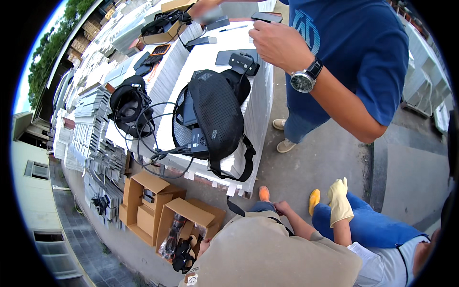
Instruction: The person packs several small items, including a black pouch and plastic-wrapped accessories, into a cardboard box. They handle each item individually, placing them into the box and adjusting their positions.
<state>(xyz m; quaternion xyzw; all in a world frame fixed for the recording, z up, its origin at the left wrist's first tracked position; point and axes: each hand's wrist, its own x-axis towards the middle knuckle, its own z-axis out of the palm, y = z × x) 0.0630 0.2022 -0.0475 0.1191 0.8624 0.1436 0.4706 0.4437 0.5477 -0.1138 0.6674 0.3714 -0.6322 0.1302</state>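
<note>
My left hand (204,246) is low beside my khaki shirt, next to a small open cardboard box (191,211); my body hides most of its fingers. Inside that box lie a black strapped device (184,256) and clear-wrapped cables (173,234). In front of my waist, my right hand (283,208) has its fingers curled, and what they hold, if anything, is hidden. Ahead stands a stack of white slabs (162,126) bearing a black mesh bag (215,110), with a grey electronic unit (198,138) and cables in its opening.
A co-worker in a blue T-shirt (346,52), wearing a watch, holds a dark flat device (266,17) across the stack. At right is a person with a yellow glove (340,203). A black headset (131,105) with tangled cables, a phone (161,49) and another cardboard box (146,191) are nearby.
</note>
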